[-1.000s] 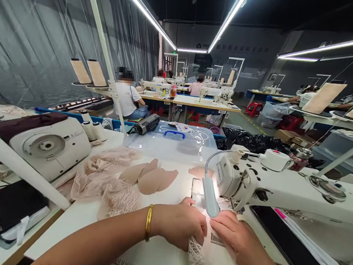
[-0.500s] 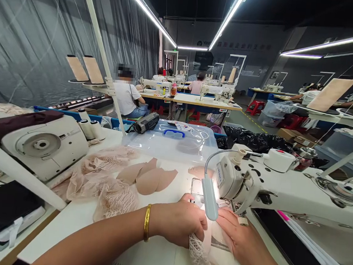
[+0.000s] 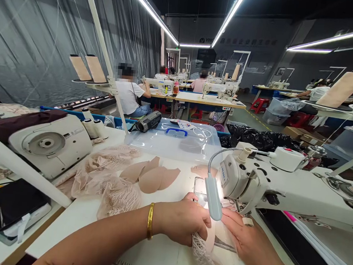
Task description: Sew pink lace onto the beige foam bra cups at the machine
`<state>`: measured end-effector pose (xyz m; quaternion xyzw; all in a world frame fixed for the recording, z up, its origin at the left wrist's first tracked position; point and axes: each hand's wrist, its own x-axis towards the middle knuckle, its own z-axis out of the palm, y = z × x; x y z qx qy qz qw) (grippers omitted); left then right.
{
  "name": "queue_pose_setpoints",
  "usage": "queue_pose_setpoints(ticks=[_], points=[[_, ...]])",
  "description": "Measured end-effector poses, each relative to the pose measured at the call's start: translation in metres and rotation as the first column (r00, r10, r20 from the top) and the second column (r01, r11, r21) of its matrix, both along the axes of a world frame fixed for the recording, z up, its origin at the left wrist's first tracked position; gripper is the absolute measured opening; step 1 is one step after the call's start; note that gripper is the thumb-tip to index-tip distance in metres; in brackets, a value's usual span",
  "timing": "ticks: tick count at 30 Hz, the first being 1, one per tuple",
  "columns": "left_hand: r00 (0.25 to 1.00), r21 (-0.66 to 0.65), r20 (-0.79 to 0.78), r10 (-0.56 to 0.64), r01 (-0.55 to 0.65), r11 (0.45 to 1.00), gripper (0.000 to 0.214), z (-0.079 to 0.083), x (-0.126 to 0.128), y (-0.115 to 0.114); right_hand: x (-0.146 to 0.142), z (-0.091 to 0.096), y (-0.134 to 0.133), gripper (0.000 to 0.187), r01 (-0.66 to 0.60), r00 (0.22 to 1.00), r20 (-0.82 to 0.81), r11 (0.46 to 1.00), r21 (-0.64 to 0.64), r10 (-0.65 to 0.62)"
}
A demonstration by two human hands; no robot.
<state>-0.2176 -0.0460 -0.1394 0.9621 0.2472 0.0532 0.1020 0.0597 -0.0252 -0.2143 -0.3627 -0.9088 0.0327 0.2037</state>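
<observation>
My left hand [image 3: 184, 223], with a gold bangle on the wrist, is closed on a piece of beige lace fabric [image 3: 204, 260] on the white sewing table [image 3: 159, 259]. Beside it my right hand [image 3: 241, 237] lies flat on the same fabric, fingers stretched toward the needle area. Both hands sit just in front of the white sewing machine [image 3: 270, 188], under its small lit lamp [image 3: 213, 197]. The needle itself is hidden behind the lamp.
Several tan foam cups [image 3: 152, 176] and a heap of lace [image 3: 107, 180] lie to the left. A clear plastic bin [image 3: 175, 142] stands behind them. Another machine [image 3: 47, 142] sits at far left. Other people work at tables farther back.
Both hands have inched forward toward the machine's needle area with the lace. The view has shifted slightly.
</observation>
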Motion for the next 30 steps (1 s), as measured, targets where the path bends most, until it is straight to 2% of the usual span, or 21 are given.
queue_pose_setpoints(ticks=[5,12,14,18,23,30], points=[[1.000,-0.080,-0.006,0.014,-0.015,0.997,0.015,0.002,-0.001,0.005,0.005,0.000,0.002,0.041,-0.032,0.999,0.006,0.999,0.005,0.032],[0.998,-0.047,0.050,0.048,-0.046,0.998,0.020,0.000,-0.003,0.011,0.000,0.010,-0.003,0.040,-0.173,0.983,-0.032,0.967,0.185,0.181],[0.996,-0.035,0.063,0.054,-0.052,0.998,0.021,-0.002,-0.003,0.012,-0.002,0.013,-0.006,0.039,-0.226,0.969,-0.051,0.953,0.201,0.241],[0.994,0.029,0.080,0.073,-0.076,0.997,0.018,-0.006,-0.003,0.013,-0.006,0.020,-0.012,0.036,-0.345,0.929,-0.092,0.928,0.142,0.359],[0.998,0.160,0.042,0.043,-0.049,0.986,0.021,-0.012,-0.003,0.015,-0.010,0.031,-0.018,0.033,-0.441,0.897,-0.014,0.895,0.066,0.443],[1.000,0.335,0.011,-0.017,0.012,0.942,0.025,-0.020,-0.004,0.017,-0.014,0.042,-0.020,0.031,-0.414,0.908,-0.023,0.902,0.122,0.419]])
